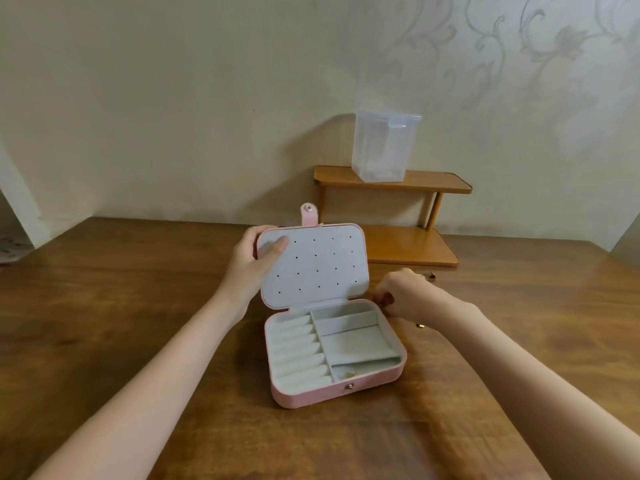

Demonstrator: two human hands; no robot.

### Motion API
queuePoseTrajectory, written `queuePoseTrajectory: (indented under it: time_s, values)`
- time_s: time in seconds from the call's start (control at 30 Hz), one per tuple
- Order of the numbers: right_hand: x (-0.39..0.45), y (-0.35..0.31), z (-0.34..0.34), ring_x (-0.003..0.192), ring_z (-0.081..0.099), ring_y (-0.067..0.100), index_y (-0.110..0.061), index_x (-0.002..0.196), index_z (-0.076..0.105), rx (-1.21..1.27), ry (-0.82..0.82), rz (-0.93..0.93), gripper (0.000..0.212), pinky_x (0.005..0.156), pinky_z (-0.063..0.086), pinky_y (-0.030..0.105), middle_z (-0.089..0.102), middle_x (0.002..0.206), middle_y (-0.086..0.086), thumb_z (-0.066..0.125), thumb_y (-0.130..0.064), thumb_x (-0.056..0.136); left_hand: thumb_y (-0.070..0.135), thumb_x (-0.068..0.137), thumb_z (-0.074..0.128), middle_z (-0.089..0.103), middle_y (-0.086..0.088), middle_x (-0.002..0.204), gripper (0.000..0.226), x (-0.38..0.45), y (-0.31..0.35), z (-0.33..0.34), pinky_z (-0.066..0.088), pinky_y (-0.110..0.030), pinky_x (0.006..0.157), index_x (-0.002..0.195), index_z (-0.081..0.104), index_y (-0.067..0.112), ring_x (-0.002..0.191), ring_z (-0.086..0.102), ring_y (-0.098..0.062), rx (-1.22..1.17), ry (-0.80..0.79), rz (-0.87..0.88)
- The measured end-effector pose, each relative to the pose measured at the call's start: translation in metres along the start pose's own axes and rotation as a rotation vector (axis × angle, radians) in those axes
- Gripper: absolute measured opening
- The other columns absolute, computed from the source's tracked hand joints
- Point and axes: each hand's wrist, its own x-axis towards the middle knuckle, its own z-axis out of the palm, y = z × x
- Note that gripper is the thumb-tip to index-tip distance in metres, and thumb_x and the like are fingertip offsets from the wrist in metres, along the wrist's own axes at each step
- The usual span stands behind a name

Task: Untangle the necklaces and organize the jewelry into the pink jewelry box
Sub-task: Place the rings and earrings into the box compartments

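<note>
Pink jewelry box (311,396) sits open at table centre, on the brown wooden table (138,306); its lid (313,268) stands upright at 12 o'clock of the base, grey inner panel w/ rows of small holes facing the camera, snap tab (309,213) sticking up from the top edge. Left hand (254,261) grips the lid's upper-left corner, thumb pressed flat on the inner panel, fingers wrapped behind. Base has ring rolls (299,353) on the left, divided compartments on the right; a small gold piece (350,374) lies in the front compartment. Right hand (403,292) is at 3 o'clock of the box, just beside its back-right corner, fingers curled down toward the table; can't tell what, if anything, it has hold of. Small gold item (420,325) on the table near that wrist, a dark bit (430,274) past the knuckles. At 1 o'clock, against the wall, a two-tier wooden shelf (433,183) w/ a clear plastic container (384,147) on top.
</note>
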Motion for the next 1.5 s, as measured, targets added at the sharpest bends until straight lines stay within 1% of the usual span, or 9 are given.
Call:
queuePoseTrajectory:
  time_s: [0.23, 0.37, 0.5, 0.67, 0.83, 1.07, 1.2, 1.37, 1.5]
  values:
    - [-0.005, 0.009, 0.002, 0.087, 0.061, 0.016, -0.01, 0.102, 0.069, 0.016, 0.091, 0.027, 0.017, 0.074, 0.052, 0.023, 0.067, 0.102, 0.005, 0.06, -0.008, 0.088, 0.025, 0.099, 0.044, 0.059, -0.005, 0.117, 0.022, -0.002, -0.033, -0.01, 0.045, -0.026, 0.074, 0.118, 0.052, 0.016, 0.107, 0.054, -0.017, 0.19, 0.004, -0.222]
    - [-0.011, -0.002, -0.019, 0.069, 0.059, 0.009, -0.009, 0.087, 0.067, 0.371, 0.246, 0.112, 0.005, 0.059, 0.048, 0.014, 0.066, 0.085, 0.004, 0.064, -0.004, 0.086, 0.023, 0.101, 0.038, 0.048, -0.007, 0.132, 0.033, 0.008, -0.033, -0.005, 0.038, -0.032, 0.092, 0.128, 0.05, 0.011, 0.122, 0.041, -0.02, 0.588, -0.104, -0.192]
    - [-0.025, -0.034, -0.036, 0.074, 0.069, 0.014, -0.004, 0.094, 0.068, 0.945, -0.058, 0.053, 0.01, 0.065, 0.054, 0.018, 0.072, 0.084, 0.009, 0.063, -0.002, 0.086, 0.025, 0.1, 0.038, 0.042, -0.004, 0.142, 0.037, 0.001, -0.026, 0.004, 0.028, -0.038, 0.106, 0.136, 0.045, 0.017, 0.133, 0.026, -0.026, 0.873, -0.09, -0.112]
    - [-0.029, -0.067, -0.018, 0.074, 0.069, 0.015, 0.002, 0.092, 0.07, 1.162, -0.251, -0.022, 0.012, 0.063, 0.053, 0.017, 0.072, 0.084, 0.012, 0.062, 0.005, 0.084, 0.016, 0.095, 0.051, 0.06, 0.011, 0.1, 0.018, -0.041, -0.003, -0.011, 0.041, -0.01, 0.073, 0.098, 0.067, 0.023, 0.094, 0.055, -0.009, 0.668, -0.134, 0.209]
    - [-0.024, -0.087, 0.002, 0.083, 0.07, 0.023, 0.002, 0.091, 0.071, 1.101, -0.24, -0.04, 0.012, 0.078, 0.058, 0.027, 0.072, 0.088, 0.015, 0.064, 0.007, 0.082, 0.012, 0.089, 0.06, 0.06, 0.016, 0.097, 0.024, -0.072, -0.006, -0.029, 0.048, -0.014, 0.079, 0.087, 0.065, 0.035, 0.095, 0.057, -0.003, 0.59, -0.295, 0.132]
    - [-0.019, -0.107, 0.009, 0.075, 0.057, 0.008, -0.012, 0.091, 0.075, 0.701, -0.082, -0.05, 0.012, 0.078, 0.051, 0.026, 0.065, 0.074, -0.006, 0.07, -0.006, 0.081, 0.013, 0.091, 0.058, 0.056, 0.012, 0.102, 0.016, -0.073, -0.021, -0.032, 0.043, -0.018, 0.09, 0.097, 0.072, 0.016, 0.102, 0.053, -0.004, 0.552, -0.284, 0.093]
    - [-0.017, -0.118, 0.011, 0.077, 0.055, 0.009, -0.013, 0.091, 0.076, 0.651, -0.077, -0.017, 0.011, 0.068, 0.046, 0.019, 0.065, 0.076, -0.004, 0.071, -0.012, 0.081, 0.01, 0.092, 0.056, 0.054, 0.015, 0.099, 0.018, -0.073, -0.023, -0.031, 0.038, -0.001, 0.08, 0.101, 0.071, 0.014, 0.095, 0.052, 0.003, 0.564, -0.285, 0.138]
    - [-0.016, -0.124, 0.014, 0.076, 0.054, 0.012, -0.013, 0.087, 0.076, 0.617, -0.051, 0.035, 0.008, 0.066, 0.045, 0.02, 0.067, 0.082, 0.003, 0.072, -0.014, 0.08, 0.009, 0.093, 0.054, 0.052, 0.017, 0.098, 0.018, -0.076, -0.023, -0.032, 0.036, 0.001, 0.078, 0.1, 0.069, 0.017, 0.095, 0.051, 0.003, 0.54, -0.298, 0.128]
    - [-0.022, -0.101, -0.002, 0.062, 0.048, 0.009, -0.013, 0.082, 0.075, 0.703, -0.022, 0.117, 0.006, 0.055, 0.042, 0.014, 0.061, 0.066, -0.002, 0.071, -0.008, 0.081, 0.012, 0.092, 0.055, 0.051, 0.013, 0.101, 0.019, -0.078, -0.021, -0.029, 0.036, 0.001, 0.077, 0.101, 0.071, 0.021, 0.097, 0.048, 0.001, 0.594, -0.259, 0.143]
